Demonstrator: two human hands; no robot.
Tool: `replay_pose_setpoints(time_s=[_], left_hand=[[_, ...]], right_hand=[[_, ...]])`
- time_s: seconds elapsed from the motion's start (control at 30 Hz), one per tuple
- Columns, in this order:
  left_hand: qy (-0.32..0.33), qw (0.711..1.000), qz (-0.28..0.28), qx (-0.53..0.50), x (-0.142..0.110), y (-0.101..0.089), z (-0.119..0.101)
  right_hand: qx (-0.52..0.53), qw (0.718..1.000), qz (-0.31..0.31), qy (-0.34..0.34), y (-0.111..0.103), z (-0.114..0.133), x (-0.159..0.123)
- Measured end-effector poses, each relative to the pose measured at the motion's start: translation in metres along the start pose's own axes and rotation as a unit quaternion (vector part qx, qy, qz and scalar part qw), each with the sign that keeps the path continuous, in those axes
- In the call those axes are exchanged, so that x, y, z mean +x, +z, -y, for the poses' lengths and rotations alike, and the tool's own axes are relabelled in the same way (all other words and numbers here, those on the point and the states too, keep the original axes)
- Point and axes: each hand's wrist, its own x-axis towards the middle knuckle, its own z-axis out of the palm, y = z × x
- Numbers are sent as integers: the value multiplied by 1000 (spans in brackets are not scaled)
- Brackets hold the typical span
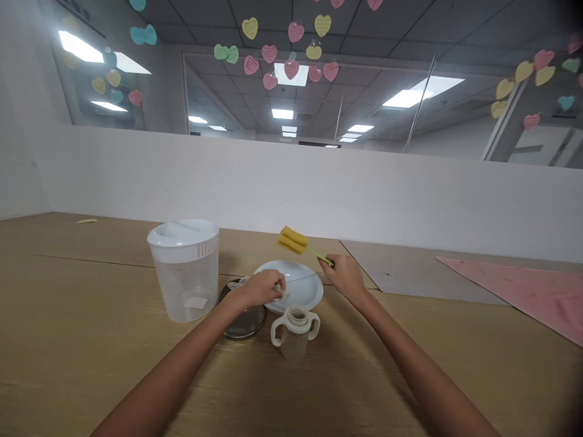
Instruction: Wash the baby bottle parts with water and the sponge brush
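My right hand (pixel 345 276) is closed around the green handle of a yellow sponge bottle brush (pixel 293 240), its head raised above the far side of a white bowl (pixel 312 290). Over the bowl's left part, my left hand (pixel 264 287) has its fingers pinched together; a small whitish bit shows at the fingertips, too small to name. Below that hand lies a round metal tray (pixel 245 326), partly hidden by my wrist, with small clear pieces (pixel 237 283) at its back edge. In front of the bowl stands an uncapped, two-handled baby bottle (pixel 295 343), upright.
A tall translucent container (pixel 184 285) with a white lid stands left of the metal tray. Far right lies a pink sheet (pixel 523 291) on the wooden table (pixel 91 340). Behind the table rises a white wall (pixel 282 188) with glass above it.
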Motion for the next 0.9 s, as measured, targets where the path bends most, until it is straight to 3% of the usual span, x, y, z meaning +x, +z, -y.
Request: replay_pose_setpoints(time_s=[0.13, 0.3, 0.5, 0.63, 0.73, 0.9], left_hand=[[-27, 991, -95, -94, 2, -18, 5], [-128, 925, -233, -270, 4, -35, 2], [-139, 860, -268, -411, 0, -43, -18], [-115, 861, -262, -421, -2, -46, -23], [-116, 870, -273, -393, 0, -44, -18], [-160, 882, -305, -323, 3, -38, -4]], right_hand=[[2, 1000, -9, 18, -1, 1, 0], [29, 999, -5, 32, -3, 7, -2], [-20, 999, 19, -16, 8, 10, -7], [-52, 997, 62, 5, 18, 2, -5], [-41, 998, 52, 17, 18, -1, -3], [37, 997, 24, -57, 8, 11, -8]])
